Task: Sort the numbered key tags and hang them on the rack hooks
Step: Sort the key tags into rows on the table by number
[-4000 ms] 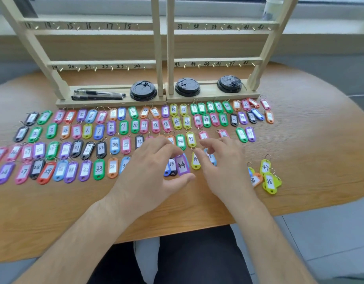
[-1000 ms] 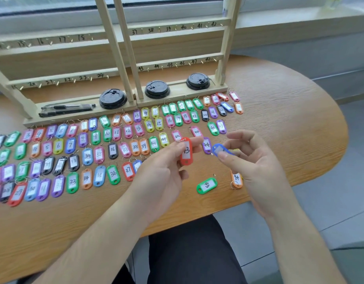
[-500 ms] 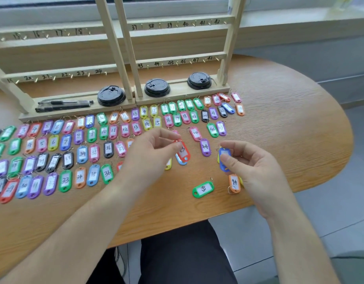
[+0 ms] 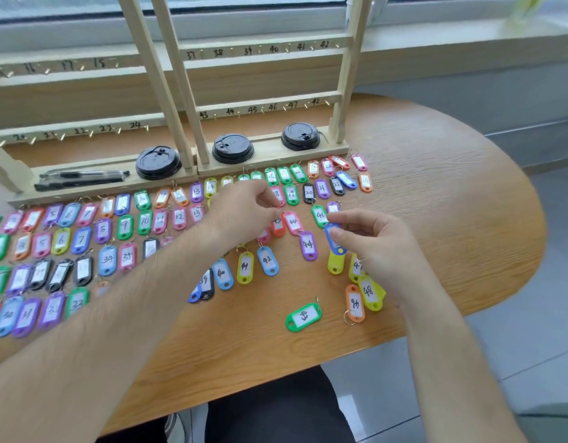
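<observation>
Oval plastic key tags [image 4: 125, 226] in many colours, each with a white handwritten number label, lie in rows on the wooden surface [image 4: 452, 203] before the rack [image 4: 177, 91]. The left hand [image 4: 244, 215] pinches the ring of a red tag [image 4: 278, 227]; the right hand [image 4: 378, 247] pinches a blue tag [image 4: 336, 245].

Rounded wooden table [image 4: 452, 193] — daylit window [image 4: 68, 6] behind, grey tiled floor [image 4: 532, 362]

Rounded wooden table [image 4: 452, 203], rows of coloured numbered key tags [image 4: 268, 260] across it, wooden rack [image 4: 269, 153] at back
</observation>
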